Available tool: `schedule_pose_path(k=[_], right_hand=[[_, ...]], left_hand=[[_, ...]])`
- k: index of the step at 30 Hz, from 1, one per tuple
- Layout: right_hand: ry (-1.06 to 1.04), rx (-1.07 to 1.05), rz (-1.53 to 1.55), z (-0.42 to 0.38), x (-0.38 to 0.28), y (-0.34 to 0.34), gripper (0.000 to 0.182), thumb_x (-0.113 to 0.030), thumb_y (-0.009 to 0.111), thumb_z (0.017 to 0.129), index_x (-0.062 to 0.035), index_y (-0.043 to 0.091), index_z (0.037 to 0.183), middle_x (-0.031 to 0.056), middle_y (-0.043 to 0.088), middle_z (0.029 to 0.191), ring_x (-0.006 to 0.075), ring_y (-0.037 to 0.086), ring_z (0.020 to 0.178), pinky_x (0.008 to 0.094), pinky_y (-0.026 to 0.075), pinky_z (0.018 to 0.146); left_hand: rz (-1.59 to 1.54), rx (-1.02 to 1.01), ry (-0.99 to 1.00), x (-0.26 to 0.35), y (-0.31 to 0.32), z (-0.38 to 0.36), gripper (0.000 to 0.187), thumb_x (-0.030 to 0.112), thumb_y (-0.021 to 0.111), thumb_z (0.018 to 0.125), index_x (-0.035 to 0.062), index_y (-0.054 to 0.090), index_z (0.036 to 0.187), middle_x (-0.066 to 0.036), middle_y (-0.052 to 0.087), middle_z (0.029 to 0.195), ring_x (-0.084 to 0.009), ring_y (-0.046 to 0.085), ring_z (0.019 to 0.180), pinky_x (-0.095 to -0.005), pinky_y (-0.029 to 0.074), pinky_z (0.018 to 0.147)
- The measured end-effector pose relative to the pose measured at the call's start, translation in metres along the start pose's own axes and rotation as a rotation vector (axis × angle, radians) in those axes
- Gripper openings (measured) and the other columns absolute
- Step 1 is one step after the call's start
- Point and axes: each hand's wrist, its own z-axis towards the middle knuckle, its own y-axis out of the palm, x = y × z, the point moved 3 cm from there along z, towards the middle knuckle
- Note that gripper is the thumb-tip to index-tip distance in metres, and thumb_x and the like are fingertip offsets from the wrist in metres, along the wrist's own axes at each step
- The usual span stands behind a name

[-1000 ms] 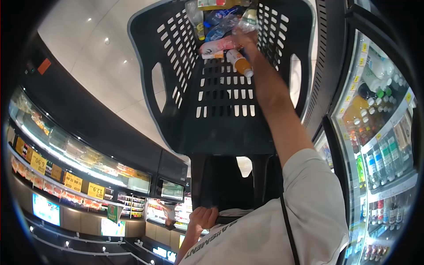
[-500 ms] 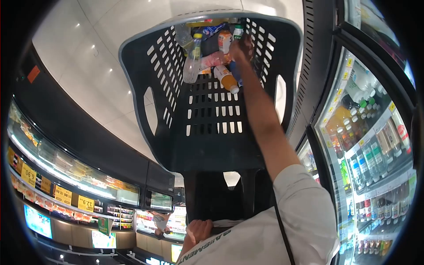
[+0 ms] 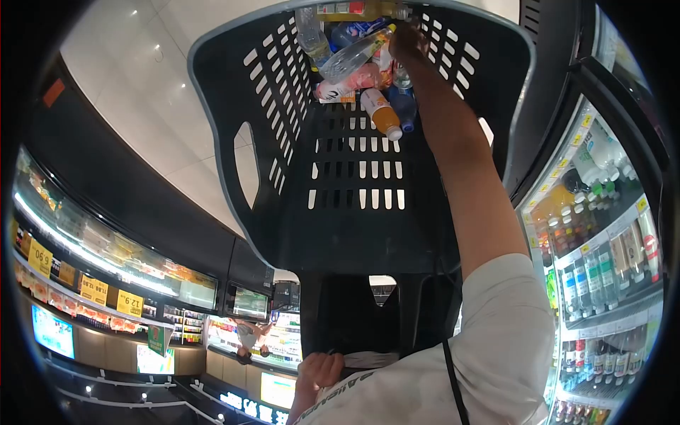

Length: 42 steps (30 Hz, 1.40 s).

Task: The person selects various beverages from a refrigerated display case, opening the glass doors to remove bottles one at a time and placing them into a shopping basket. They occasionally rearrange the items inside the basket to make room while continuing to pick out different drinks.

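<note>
My right hand (image 3: 409, 44) reaches deep into the dark grey shopping cart (image 3: 340, 241), fingers curled down among drink bottles and partly hidden. Beside its fingers is the yellow cap of an empty-looking clear bottle (image 3: 353, 60) lying aslant. Just under the hand shows the end of another clear bottle (image 3: 401, 76). A pink-wrapped item (image 3: 348, 83), an orange drink bottle with a white cap (image 3: 382, 115) and a blue bottle (image 3: 404, 108) lie nearer me. My left hand (image 3: 320, 370) is closed around the cart's handle, close to my shirt.
Glass-fronted drink coolers (image 3: 602, 262) line the right side, close to the cart. A lit display case (image 3: 120, 255) with yellow price tags (image 3: 93, 290) runs along the left. People (image 3: 251, 340) appear farther off at lower left. Pale tiled floor (image 3: 142, 92) shows beyond the cart.
The yellow-capped clear bottle has swung from upright to aslant, its cap now by my right hand. The green-capped bottle is no longer visible. The cart appears larger and shifted in view.
</note>
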Motion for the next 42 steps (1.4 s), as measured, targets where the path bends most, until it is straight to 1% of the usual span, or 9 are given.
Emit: schedule_pose_path(k=[7, 15, 21, 26, 31, 35, 38, 40, 42], right_hand=[[-0.101, -0.110, 0.096, -0.133, -0.010, -0.059, 0.035, -0.014, 0.057, 0.093, 0.0003, 0.054, 0.125, 0.0275, 0.058, 0.120, 0.0373, 0.070, 0.103, 0.0466, 0.059, 0.083], [0.031, -0.059, 0.442, -0.286, -0.013, -0.186, 0.041, -0.014, 0.062, 0.088, 0.0089, 0.051, 0.120, 0.0324, 0.061, 0.109, 0.0501, 0.067, 0.095, 0.0474, 0.054, 0.095], [0.039, 0.003, 1.057, -0.434, 0.028, -0.365, 0.041, -0.010, 0.079, 0.080, 0.0074, 0.059, 0.112, 0.0114, 0.064, 0.072, 0.0161, 0.065, 0.057, 0.0297, 0.053, 0.049], [-0.022, 0.359, 1.460, -0.677, 0.082, -0.511, 0.032, -0.001, 0.077, 0.084, -0.0009, 0.060, 0.112, 0.0031, 0.062, 0.077, 0.0101, 0.060, 0.060, 0.0250, 0.046, 0.049], [-0.172, 0.889, 0.909, -0.869, 0.095, -0.574, 0.032, -0.011, 0.082, 0.078, -0.0026, 0.064, 0.104, 0.0084, 0.056, 0.088, 0.0191, 0.061, 0.069, 0.0313, 0.049, 0.056], [-0.376, 0.885, 0.769, -0.950, 0.053, -0.552, 0.031, -0.018, 0.077, 0.079, -0.0033, 0.063, 0.103, 0.0136, 0.052, 0.089, 0.0349, 0.059, 0.070, 0.0421, 0.051, 0.063], [-0.429, 0.869, 0.818, -0.990, 0.072, -0.525, 0.036, -0.022, 0.078, 0.080, -0.0040, 0.064, 0.107, 0.0137, 0.054, 0.087, 0.0348, 0.061, 0.073, 0.0428, 0.053, 0.066], [-0.437, 0.763, 0.997, -1.032, 0.130, -0.536, 0.053, -0.031, 0.081, 0.084, -0.0064, 0.063, 0.127, 0.0107, 0.063, 0.101, 0.0217, 0.068, 0.080, 0.0344, 0.056, 0.069], [-0.089, 1.290, 0.891, -1.065, 0.237, -0.547, 0.057, -0.027, 0.083, 0.083, 0.0016, 0.060, 0.128, 0.0119, 0.064, 0.100, 0.0158, 0.066, 0.075, 0.0326, 0.056, 0.068]], left_hand=[[0.040, 0.247, 0.106, 0.008, -0.010, 0.000, 0.008, 0.011, 0.066, 0.080, 0.0082, 0.061, 0.074, 0.001, 0.044, 0.056, -0.0127, 0.051, 0.050, -0.0288, 0.037, 0.048], [0.004, 0.247, 0.123, 0.013, 0.006, -0.020, 0.043, 0.018, 0.074, 0.051, 0.0073, 0.065, 0.091, -0.004, 0.058, 0.063, -0.0224, 0.060, 0.056, -0.0378, 0.048, 0.054], [0.098, 0.058, 0.103, 0.012, 0.020, -0.023, 0.048, 0.020, 0.078, 0.062, 0.0034, 0.064, 0.104, -0.012, 0.067, 0.076, -0.0321, 0.069, 0.071, -0.0426, 0.055, 0.067], [-0.201, -0.231, 0.383, 0.044, -0.053, -0.039, 0.055, 0.023, 0.075, 0.078, 0.0011, 0.060, 0.127, -0.025, 0.067, 0.108, -0.0418, 0.063, 0.106, -0.0454, 0.050, 0.095], [0.043, 0.453, 0.928, 0.184, -0.159, -0.106, 0.103, 0.013, 0.085, 0.070, -0.0006, 0.026, 0.154, -0.024, 0.037, 0.152, -0.0446, 0.033, 0.142, -0.0516, 0.025, 0.118], [-0.134, 0.172, 1.217, 0.230, -0.093, -0.129, 0.100, 0.017, 0.086, 0.073, 0.0010, 0.027, 0.152, -0.023, 0.032, 0.155, -0.0413, 0.035, 0.143, -0.0488, 0.030, 0.117], [-0.099, 0.116, 0.973, 0.208, -0.037, -0.144, 0.082, 0.013, 0.086, 0.071, 0.0008, 0.042, 0.140, -0.019, 0.055, 0.132, -0.0330, 0.057, 0.121, -0.0414, 0.044, 0.104], [-0.148, 0.122, 0.830, 0.202, -0.009, -0.161, 0.074, 0.011, 0.086, 0.070, -0.0001, 0.048, 0.132, -0.015, 0.063, 0.115, -0.0281, 0.063, 0.105, -0.0385, 0.048, 0.096], [-0.298, 0.176, 0.785, 0.188, 0.013, -0.171, 0.067, 0.007, 0.086, 0.070, -0.0011, 0.051, 0.126, -0.011, 0.065, 0.104, -0.0225, 0.065, 0.094, -0.0357, 0.051, 0.089]])
